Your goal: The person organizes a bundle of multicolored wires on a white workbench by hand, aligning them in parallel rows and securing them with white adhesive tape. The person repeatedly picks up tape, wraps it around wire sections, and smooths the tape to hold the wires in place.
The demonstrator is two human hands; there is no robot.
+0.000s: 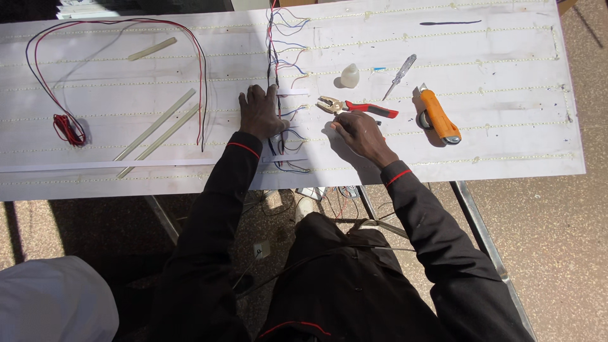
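Observation:
My left hand [259,111] lies flat, palm down, on a bundle of red, blue and black wires [277,63] that runs down the middle of a white panel [494,136] with rows of small LED strips. My right hand [356,132] rests on the panel just right of the wires, fingers curled with their tips on the surface; whether they pinch a wire I cannot tell. Red-handled pliers [358,107] lie just beyond my right hand, apart from it.
An orange utility knife [438,116], a screwdriver [399,75] and a small white bottle [349,76] lie to the right. A red-and-black wire loop [66,126] and pale flat strips [155,126] lie left. A white-clothed person [54,301] is at the lower left.

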